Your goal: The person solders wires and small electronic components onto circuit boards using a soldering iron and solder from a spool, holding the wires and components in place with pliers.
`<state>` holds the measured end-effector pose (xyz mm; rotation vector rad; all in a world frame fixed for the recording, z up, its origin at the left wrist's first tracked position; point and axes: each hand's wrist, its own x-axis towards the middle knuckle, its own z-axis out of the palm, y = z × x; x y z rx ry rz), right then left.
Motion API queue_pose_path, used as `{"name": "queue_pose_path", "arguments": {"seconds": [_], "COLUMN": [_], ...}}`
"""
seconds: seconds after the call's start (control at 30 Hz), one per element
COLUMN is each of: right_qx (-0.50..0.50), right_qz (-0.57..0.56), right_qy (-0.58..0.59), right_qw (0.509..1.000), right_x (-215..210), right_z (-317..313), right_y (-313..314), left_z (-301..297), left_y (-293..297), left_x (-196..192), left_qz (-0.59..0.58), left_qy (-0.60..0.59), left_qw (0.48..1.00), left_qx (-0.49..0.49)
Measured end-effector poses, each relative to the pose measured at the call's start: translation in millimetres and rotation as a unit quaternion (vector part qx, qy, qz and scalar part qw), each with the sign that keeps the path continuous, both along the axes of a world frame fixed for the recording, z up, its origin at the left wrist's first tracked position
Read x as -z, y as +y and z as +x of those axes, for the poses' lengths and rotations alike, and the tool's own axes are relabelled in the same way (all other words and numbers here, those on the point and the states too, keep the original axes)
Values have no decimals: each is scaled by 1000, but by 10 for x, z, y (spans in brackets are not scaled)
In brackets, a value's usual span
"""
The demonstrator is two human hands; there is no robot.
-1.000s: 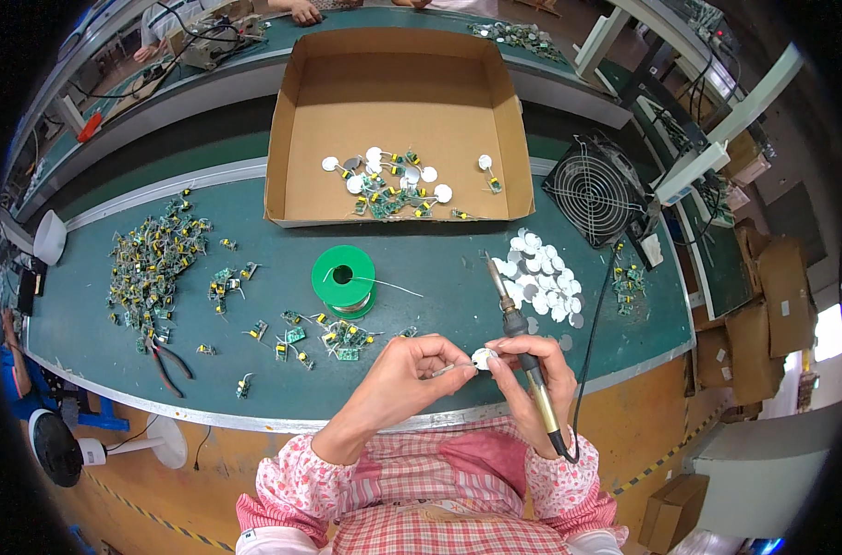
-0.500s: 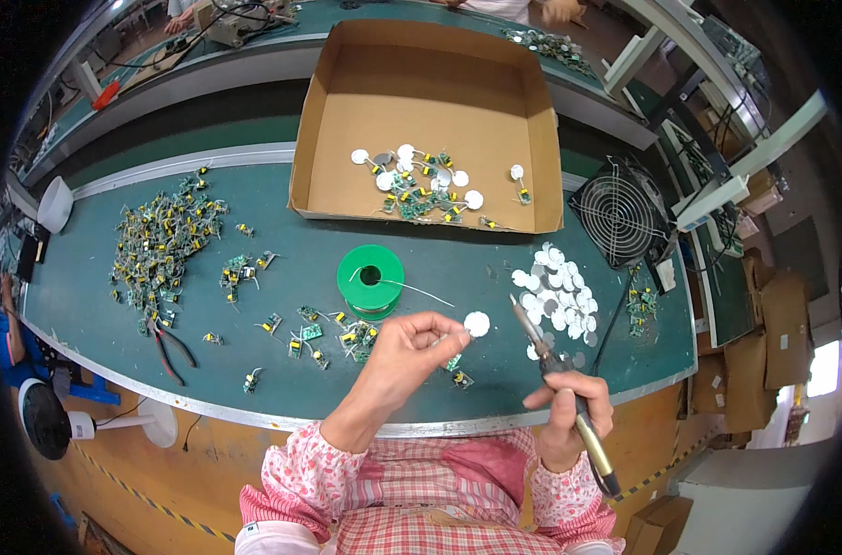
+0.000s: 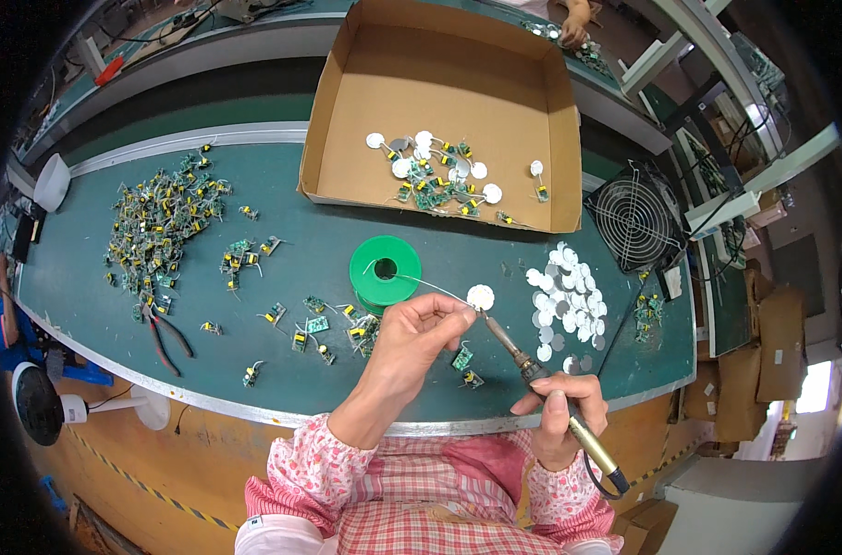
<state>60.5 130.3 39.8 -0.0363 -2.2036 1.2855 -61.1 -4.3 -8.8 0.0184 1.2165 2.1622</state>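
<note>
My left hand point(image 3: 419, 335) pinches a small white round disc point(image 3: 480, 296) by its edge, along with a thin solder wire that runs back to the green solder spool point(image 3: 385, 269). In my right hand point(image 3: 559, 413) I grip a soldering iron point(image 3: 541, 379); its tip touches the underside of the disc. A pile of white discs point(image 3: 566, 294) lies just right of the hands. Small green circuit boards point(image 3: 321, 329) are scattered under and left of my left hand.
An open cardboard box point(image 3: 439, 55) at the back holds several discs and finished boards. A large heap of boards point(image 3: 162, 222) and pliers point(image 3: 165, 328) lie far left. A black fan point(image 3: 635, 220) stands right. Another person's hand point(image 3: 571, 28) works beyond the box.
My left hand has lifted the disc slightly up and right. The soldering iron has swung in until its tip meets the disc.
</note>
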Motion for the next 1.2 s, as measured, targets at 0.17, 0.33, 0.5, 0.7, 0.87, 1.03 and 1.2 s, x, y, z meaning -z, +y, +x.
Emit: {"name": "queue_pose_path", "arguments": {"seconds": [0.17,0.33,0.5,0.7,0.87,1.03,1.2], "right_qx": [5,18,-5,11,102,157,181], "right_qz": [2,0,31,-21,-119,-159,-138], "right_qy": [-9,-16,-33,2,47,39,11], "right_qw": [1000,1000,999,1000,987,974,974], "right_x": [-14,-22,-42,-2,102,141,218], "right_z": [-23,-54,-54,-35,95,185,349], "right_y": [-24,-40,-19,13,98,143,243], "left_z": [1,10,15,34,145,17,-425], "left_y": [1,0,-19,-40,-96,-141,3], "left_x": [5,18,35,21,-137,-499,-1127], "left_qz": [7,14,8,6,-26,-171,-359], "left_qy": [-6,-6,9,19,27,392,651], "left_qw": [1000,1000,1000,1000,999,904,633], "left_qx": [-10,-16,-13,-21,20,-4,-216]}}
